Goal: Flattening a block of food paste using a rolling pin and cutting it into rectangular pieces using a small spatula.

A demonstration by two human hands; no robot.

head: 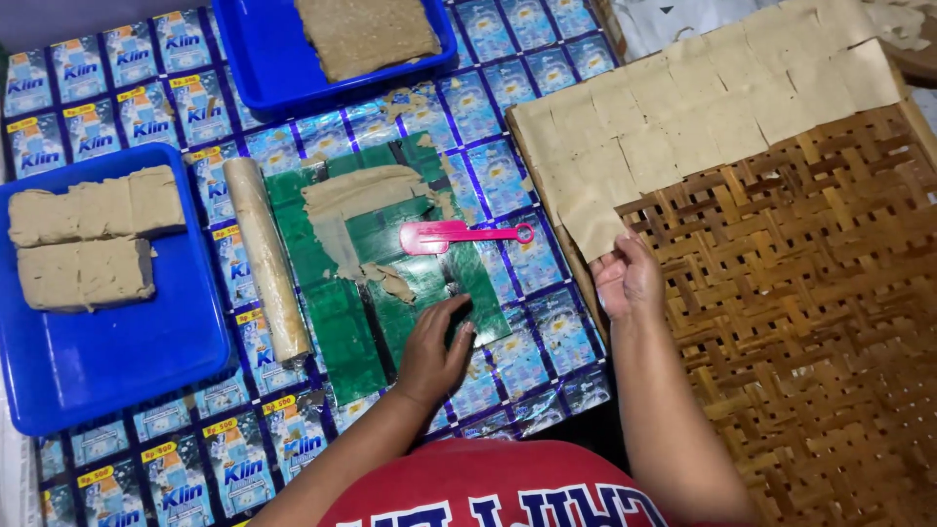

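My left hand (435, 348) lies flat, fingers apart, on a green plastic sheet (346, 322) that carries thin scraps of beige dough (356, 195). My right hand (626, 278) pinches the lower edge of a thin square dough sheet (592, 222) at the near corner of a woven bamboo tray (810, 293). Many such squares (703, 107) cover the tray's far part in rows. A pink plastic scraper (451, 235) rests on the green sheet just beyond my left hand. A dough-coated rolling pin (265, 259) lies along the sheet's left side.
A blue tray (107, 361) at left holds two thick dough slabs (88, 244). Another blue tray (264, 68) at the top holds a flat brown slab (366, 34). A mat of printed blue sachet wrappers (527, 332) covers the floor under everything.
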